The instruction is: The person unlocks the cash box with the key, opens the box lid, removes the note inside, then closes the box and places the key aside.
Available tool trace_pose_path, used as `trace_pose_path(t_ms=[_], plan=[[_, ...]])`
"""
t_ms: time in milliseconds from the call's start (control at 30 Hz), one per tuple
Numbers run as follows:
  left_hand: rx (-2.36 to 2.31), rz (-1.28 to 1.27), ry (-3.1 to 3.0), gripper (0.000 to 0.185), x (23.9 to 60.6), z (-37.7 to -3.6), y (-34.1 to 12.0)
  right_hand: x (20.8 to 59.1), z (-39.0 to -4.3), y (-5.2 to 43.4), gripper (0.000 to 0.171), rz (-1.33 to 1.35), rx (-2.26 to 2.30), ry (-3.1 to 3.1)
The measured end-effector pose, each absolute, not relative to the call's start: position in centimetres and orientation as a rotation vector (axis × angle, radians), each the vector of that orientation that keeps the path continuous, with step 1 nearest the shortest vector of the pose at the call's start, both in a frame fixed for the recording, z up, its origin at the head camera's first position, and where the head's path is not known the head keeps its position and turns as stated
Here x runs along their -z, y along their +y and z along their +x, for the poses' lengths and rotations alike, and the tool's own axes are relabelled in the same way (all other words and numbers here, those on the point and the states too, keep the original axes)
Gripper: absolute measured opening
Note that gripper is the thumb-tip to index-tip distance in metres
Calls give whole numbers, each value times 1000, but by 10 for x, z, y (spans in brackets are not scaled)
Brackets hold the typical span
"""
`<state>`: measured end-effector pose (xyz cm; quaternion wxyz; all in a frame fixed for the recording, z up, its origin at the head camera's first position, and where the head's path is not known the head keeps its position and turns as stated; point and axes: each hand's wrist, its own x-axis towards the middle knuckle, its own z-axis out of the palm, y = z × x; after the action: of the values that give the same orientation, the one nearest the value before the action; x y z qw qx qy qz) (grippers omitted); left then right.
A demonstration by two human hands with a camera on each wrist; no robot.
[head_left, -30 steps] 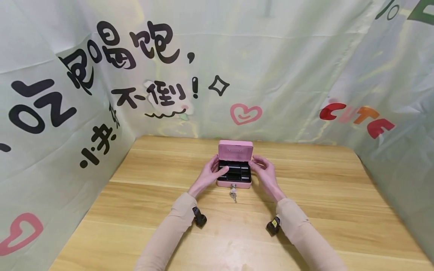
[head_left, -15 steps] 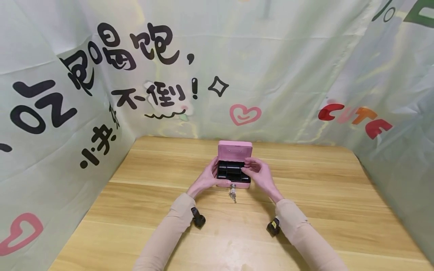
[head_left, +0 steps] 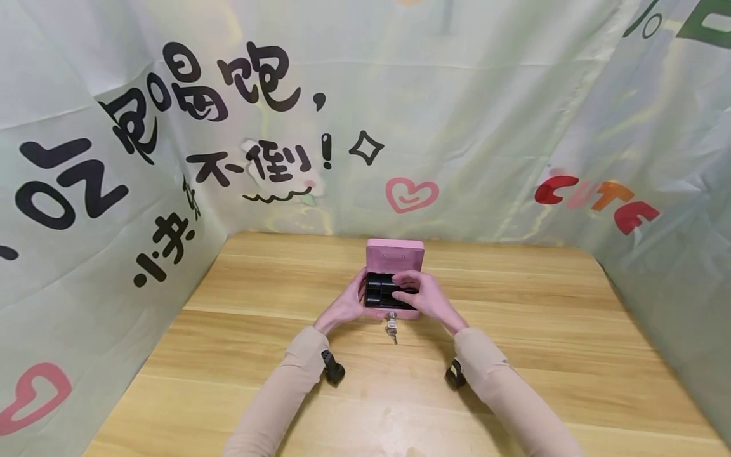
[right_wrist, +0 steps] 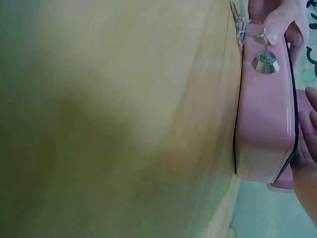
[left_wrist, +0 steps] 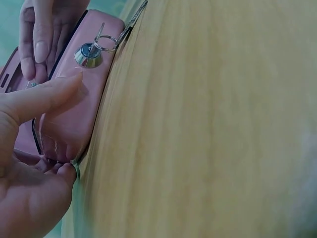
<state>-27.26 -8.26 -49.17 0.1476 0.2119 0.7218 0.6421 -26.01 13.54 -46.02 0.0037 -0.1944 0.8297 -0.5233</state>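
A small pink cash box (head_left: 400, 259) stands on the table with its lid raised at the back. A black coin tray (head_left: 373, 296) with several compartments sits inside it. My left hand (head_left: 346, 304) grips the box's left end, its thumb along the front wall, as the left wrist view shows up close. My right hand (head_left: 429, 296) is over the right half of the tray, thumb and fingers apart, covering part of it. In the front wall is a silver lock (right_wrist: 266, 63), from which a ring of keys (head_left: 391, 327) hangs.
The wooden table (head_left: 251, 355) extends all around the box. Behind it and at both sides hang printed fabric walls (head_left: 480, 127) with writing and hearts. Each wrist wears a small black camera (head_left: 334, 373).
My right hand has moved left from the box's right edge to above the tray. My left thumb has come off the tray's left side and down to the box's front.
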Motion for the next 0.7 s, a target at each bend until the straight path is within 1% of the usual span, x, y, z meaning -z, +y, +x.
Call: trace_pose_path(t_ms=[300,700], plan=[[-1842,669,2085,116,494,-273,-84,463,-273,130,27,-817,1493,2635],[-1726,683,2243,116,490,-272,-86,458,-284,121,14,-965,1225,2703]])
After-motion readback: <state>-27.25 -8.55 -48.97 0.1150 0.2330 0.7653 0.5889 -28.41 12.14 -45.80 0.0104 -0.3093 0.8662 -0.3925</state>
